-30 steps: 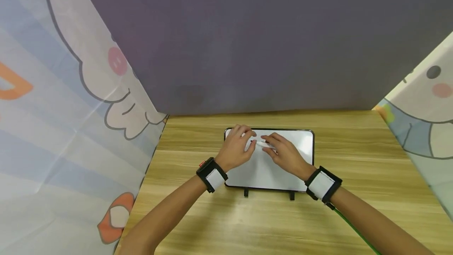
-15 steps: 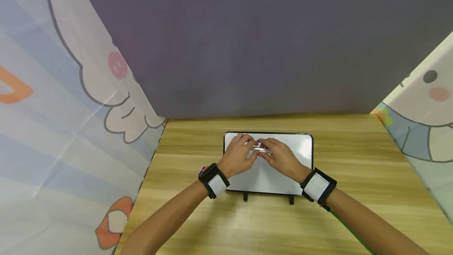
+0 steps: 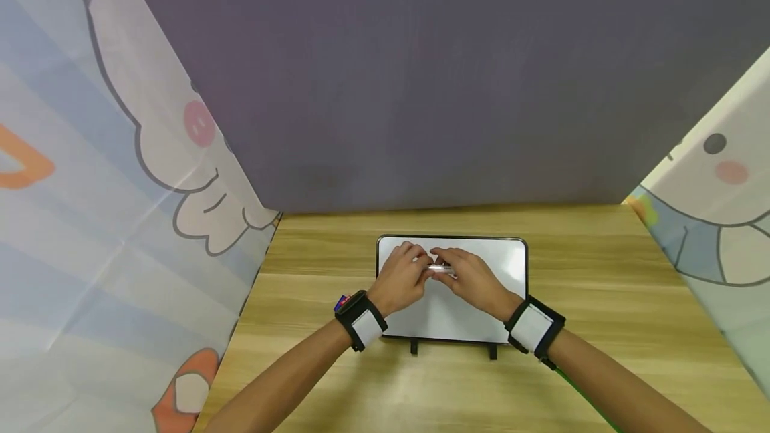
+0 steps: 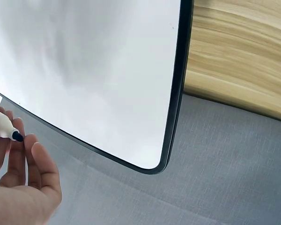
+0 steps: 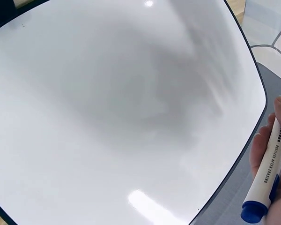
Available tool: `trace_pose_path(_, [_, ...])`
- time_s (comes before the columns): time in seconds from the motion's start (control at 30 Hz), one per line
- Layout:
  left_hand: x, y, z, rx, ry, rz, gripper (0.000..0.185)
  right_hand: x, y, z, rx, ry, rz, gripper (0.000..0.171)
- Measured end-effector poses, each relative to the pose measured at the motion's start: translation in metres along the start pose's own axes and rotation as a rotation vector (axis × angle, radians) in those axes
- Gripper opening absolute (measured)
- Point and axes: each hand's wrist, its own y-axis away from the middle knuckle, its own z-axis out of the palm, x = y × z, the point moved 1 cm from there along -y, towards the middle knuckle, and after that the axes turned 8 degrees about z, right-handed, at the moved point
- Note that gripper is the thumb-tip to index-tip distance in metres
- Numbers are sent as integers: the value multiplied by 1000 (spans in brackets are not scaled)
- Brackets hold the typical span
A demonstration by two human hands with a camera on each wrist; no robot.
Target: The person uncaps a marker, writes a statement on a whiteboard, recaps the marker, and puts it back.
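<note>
Head view: your right hand is gripping the marker crosswise.
Nib: is pointing toward your left hand, the nearer one.
Left hold: cannot tell.

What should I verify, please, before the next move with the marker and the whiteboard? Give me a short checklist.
1. Marker gripped by the right hand: ok.
2. Dark nib uncovered: ok.
3. Left hand clear of the nib: not ok; its fingers are close beside it.
4. Whiteboard free of writing: ok where visible, apart from tiny specks.
5. Black feet supporting the whiteboard firmly: cannot tell.
</note>
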Motion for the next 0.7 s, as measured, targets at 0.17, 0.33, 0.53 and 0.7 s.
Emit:
trace_pose_path(0.17, [-1, 1, 0, -13, 42, -34, 10, -1, -1, 2, 4, 21, -13, 42])
trace_pose_path(0.33, [-3, 1, 2, -29, 229, -145, 11, -3, -2, -4, -2, 59, -42, 44])
trace_pose_path(0.53, [-8, 5, 7, -30, 622, -395, 15, 0, -8, -22, 8, 53, -37, 56])
trace_pose_path(0.7, [-10, 6, 7, 23, 836, -499, 16, 7, -17, -41, 77, -230, 163, 62])
